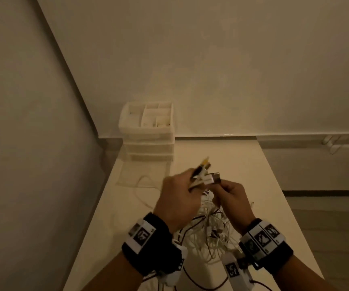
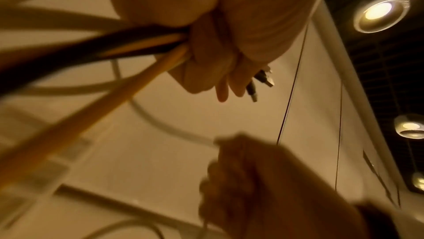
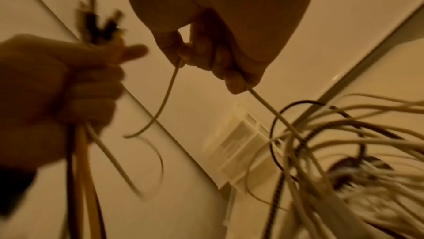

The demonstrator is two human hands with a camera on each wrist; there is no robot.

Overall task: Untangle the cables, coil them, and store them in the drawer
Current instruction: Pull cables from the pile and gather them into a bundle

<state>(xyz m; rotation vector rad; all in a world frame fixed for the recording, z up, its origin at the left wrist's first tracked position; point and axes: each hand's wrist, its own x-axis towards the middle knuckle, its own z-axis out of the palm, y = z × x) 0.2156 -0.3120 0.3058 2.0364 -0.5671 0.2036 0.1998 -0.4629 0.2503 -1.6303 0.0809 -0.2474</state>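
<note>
Here, above the tabletop, the left hand clamps gathered cable ends while the right hand pinches one white cable; best drawn slowly from the tangle, watching for snags.

no readable text anywhere; the wristbands bear only black-and-white marker patterns.

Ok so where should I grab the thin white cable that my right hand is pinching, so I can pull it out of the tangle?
Judging by its pose, grip the thin white cable just below the right hand, from above. There it runs as a single taut strand; lower down it vanishes into the tangled bundle of white and dark cables, where fingers would catch neighbours.
</note>
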